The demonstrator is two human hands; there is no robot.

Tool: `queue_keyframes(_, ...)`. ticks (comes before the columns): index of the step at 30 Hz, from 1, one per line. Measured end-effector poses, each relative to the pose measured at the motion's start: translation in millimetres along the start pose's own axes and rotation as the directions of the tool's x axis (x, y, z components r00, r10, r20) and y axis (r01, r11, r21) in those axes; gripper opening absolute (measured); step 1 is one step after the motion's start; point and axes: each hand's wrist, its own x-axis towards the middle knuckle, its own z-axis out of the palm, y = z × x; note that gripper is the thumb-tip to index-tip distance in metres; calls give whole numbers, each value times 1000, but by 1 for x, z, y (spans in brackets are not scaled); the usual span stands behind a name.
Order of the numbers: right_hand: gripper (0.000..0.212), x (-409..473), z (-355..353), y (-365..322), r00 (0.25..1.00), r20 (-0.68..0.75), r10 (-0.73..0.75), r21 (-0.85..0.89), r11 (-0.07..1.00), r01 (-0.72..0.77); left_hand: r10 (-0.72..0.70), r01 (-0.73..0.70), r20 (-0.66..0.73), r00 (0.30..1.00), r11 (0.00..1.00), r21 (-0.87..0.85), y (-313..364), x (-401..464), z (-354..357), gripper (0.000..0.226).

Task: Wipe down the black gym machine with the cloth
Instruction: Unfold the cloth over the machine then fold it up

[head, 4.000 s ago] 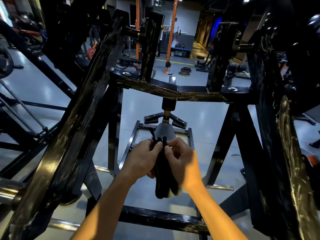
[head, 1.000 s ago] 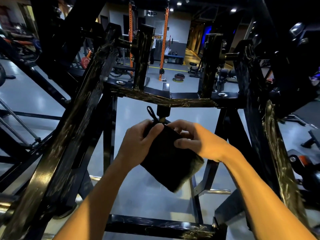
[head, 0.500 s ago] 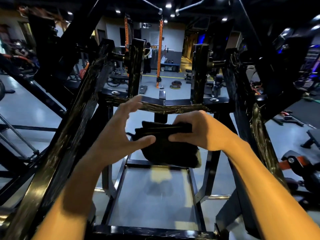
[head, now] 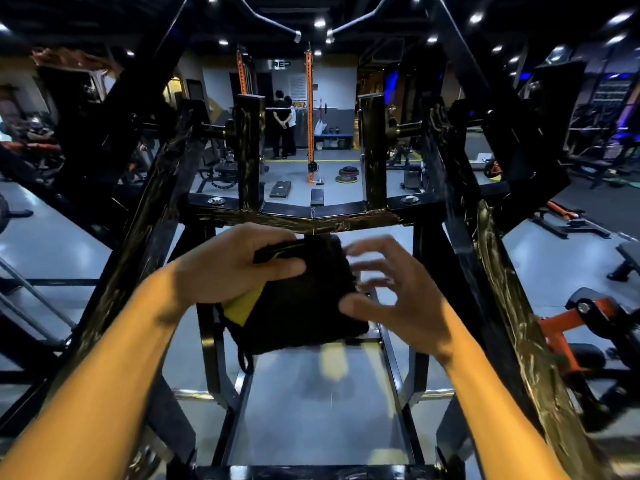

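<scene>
A folded black cloth (head: 304, 303) with a yellow patch at its left side hangs in front of me, just below the machine's angled crossbar (head: 311, 216). My left hand (head: 235, 265) grips the cloth's top left edge, thumb over its front. My right hand (head: 388, 292) is beside the cloth's right edge with fingers spread and blurred; its thumb touches the cloth. The black gym machine (head: 156, 216) surrounds me: slanted arms left and right, two uprights on the crossbar, a floor frame below.
Slanted machine arms (head: 498, 271) close in on both sides. Two people (head: 284, 126) stand far back by an orange rack (head: 309, 116). Weight plates (head: 347, 174) lie on the grey floor. An orange and black machine (head: 581, 323) sits at right.
The cloth passed from my right hand to my left: the left hand, open half a second ago, now grips it, and the right hand has let go and spread. My view tilted up.
</scene>
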Motion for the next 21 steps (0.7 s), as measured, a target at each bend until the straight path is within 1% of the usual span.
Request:
queue_keyframes(2,64,-20,7,9,993,-51,-107,-38,994,105,-33,20,-91,995,990,-140,-3,-6,0,17)
queue_keyframes(4,68,-30,16,12,974,-111,-199,-73,979,192,-72,21,-175,982,960,-278,-4,-10,6,20)
queue_keyframes(6,61,-30,19,12,951,-162,-265,-118,962,248,-99,3,-239,966,927,-374,-5,-10,17,22)
queue_keyframes(8,48,-28,19,9,938,-149,-314,-194,939,283,-119,-36,-308,944,891,-453,-9,-10,26,20)
queue_keyframes(9,45,-27,18,8,940,-139,-313,-209,937,281,-129,-51,-331,935,873,-484,-13,-11,30,27)
queue_keyframes(11,41,-23,15,7,949,-134,-285,-202,946,255,-151,-63,-346,926,841,-537,-19,-13,39,47)
queue_keyframes(12,41,-21,15,5,961,-132,-244,-182,959,218,-164,-68,-356,920,828,-557,-21,-14,43,49)
queue_keyframes(13,40,-19,15,4,976,-133,-171,-145,978,151,-175,-73,-369,913,818,-570,-22,-15,46,45)
queue_keyframes(14,36,-16,14,4,987,-138,-79,-98,993,66,-187,-72,-388,902,822,-565,-22,-15,50,38)
queue_keyframes(15,30,-13,12,5,990,-140,0,-82,997,-11,-193,-65,-423,885,849,-524,-23,-15,52,33)
queue_keyframes(16,25,-11,10,7,989,-141,43,-100,993,-58,-172,-56,-468,867,899,-434,-25,-15,55,31)
queue_keyframes(17,23,-10,6,10,990,-134,52,-134,988,-70,-127,-42,-515,848,952,-304,-27,-14,58,30)
queue_keyframes(18,23,-8,2,13,992,-119,48,-157,985,-67,-79,-25,-554,829,984,-177,-31,-15,60,29)
queue_keyframes(19,23,-5,-3,13,994,-104,43,-172,983,-60,-47,-14,-582,811,995,-99,-35,-17,63,28)
queue_keyframes(20,19,0,-9,11,995,-88,37,-188,981,-53,-46,-4,-594,803,997,-82,-38,-20,66,25)
queue_keyframes(21,15,6,-16,8,997,-68,25,-202,979,-38,-73,8,-591,804,994,-113,-40,-24,70,24)
